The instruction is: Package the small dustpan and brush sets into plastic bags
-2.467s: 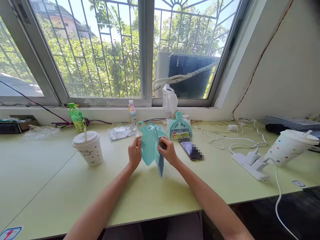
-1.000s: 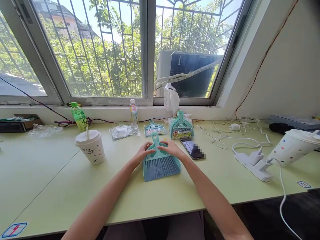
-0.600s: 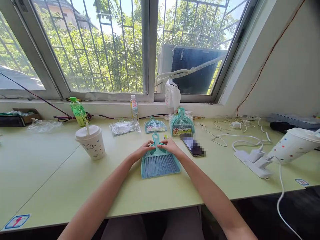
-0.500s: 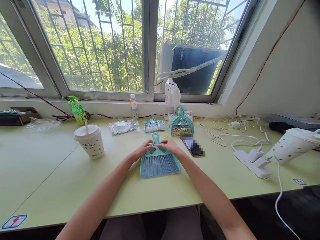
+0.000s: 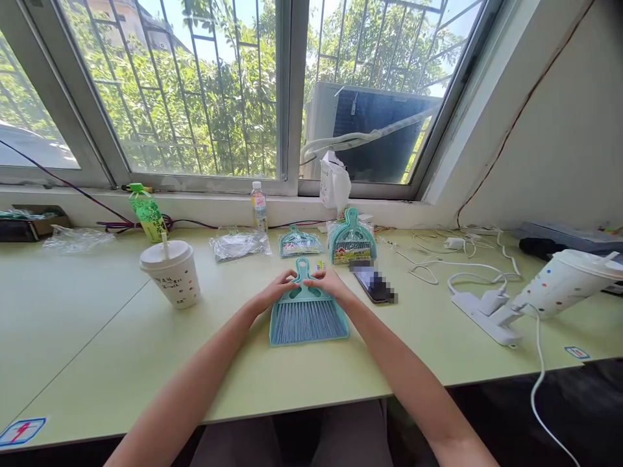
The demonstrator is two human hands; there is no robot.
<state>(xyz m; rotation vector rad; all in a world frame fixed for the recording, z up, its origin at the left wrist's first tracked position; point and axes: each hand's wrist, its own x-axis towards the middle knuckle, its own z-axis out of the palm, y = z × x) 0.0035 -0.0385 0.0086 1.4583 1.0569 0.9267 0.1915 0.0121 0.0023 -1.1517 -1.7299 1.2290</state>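
On the table [image 5: 272, 392], the brush [image 5: 307, 319] is lying over the dustpan [image 5: 347, 333]. Half-curled, the left hand [image 5: 277, 290] is gripping the pair at ten o'clock, the right hand [image 5: 331, 285] likewise at two.

You can't see most of the blue-green plastic dustpan [image 5: 346, 329] under your blue-green brush with grey bristles [image 5: 306, 318]. Part of the flat black phone [image 5: 367, 284] looks blurry.
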